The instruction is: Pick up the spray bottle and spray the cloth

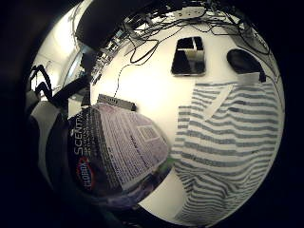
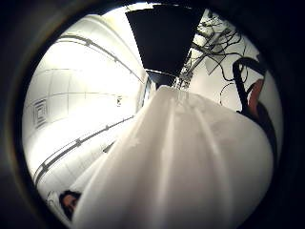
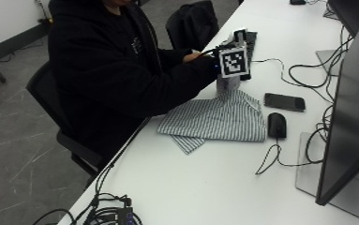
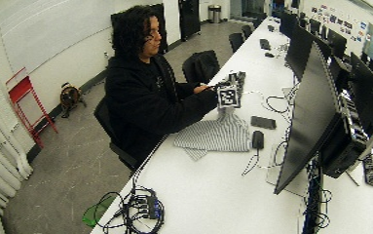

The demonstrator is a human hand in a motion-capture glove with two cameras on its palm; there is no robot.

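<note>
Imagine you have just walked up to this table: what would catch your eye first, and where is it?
The gloved right hand holds a spray bottle up above the far edge of a striped cloth lying on the white table. Beside the cloth lie a dark phone and a black mouse.

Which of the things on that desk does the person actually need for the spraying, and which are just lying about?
Needed for the job:
- spray bottle, held up in the gloved right hand
- striped cloth, lying on the desk

Just lying about:
- phone
- mouse
- monitor
- loose cables
</note>
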